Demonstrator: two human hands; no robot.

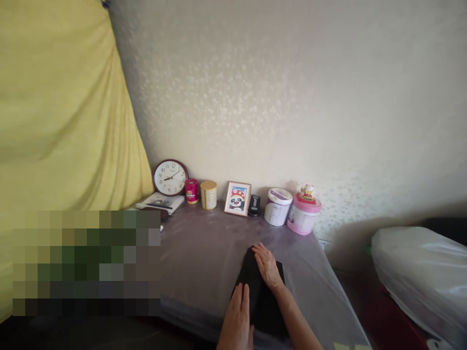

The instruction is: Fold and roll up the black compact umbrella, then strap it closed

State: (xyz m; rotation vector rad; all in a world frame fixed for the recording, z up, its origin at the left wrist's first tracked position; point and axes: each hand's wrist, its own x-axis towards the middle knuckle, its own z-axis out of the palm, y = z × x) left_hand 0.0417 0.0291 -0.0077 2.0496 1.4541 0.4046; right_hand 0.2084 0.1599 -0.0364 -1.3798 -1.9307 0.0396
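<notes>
A flat black piece [268, 308], which looks like folded cloth, lies on the grey-covered table near its front edge. My right hand [267, 266] rests flat on its far part, fingers stretched out and pointing away to the left. Along its left edge lies my left hand [238, 311], with straight fingers close together and the thumb low on the right side. Neither hand appears to grasp anything. My hands and forearms cover parts of the black piece.
Along the wall stand a clock [170, 178], a pink tin [191, 191], a yellow canister [208, 195], a panda picture frame [237, 199], a white-purple tub [278, 208] and a pink tub [304, 217] with a figurine. A yellow curtain [65, 107] hangs left. Pixelation hides the lower left.
</notes>
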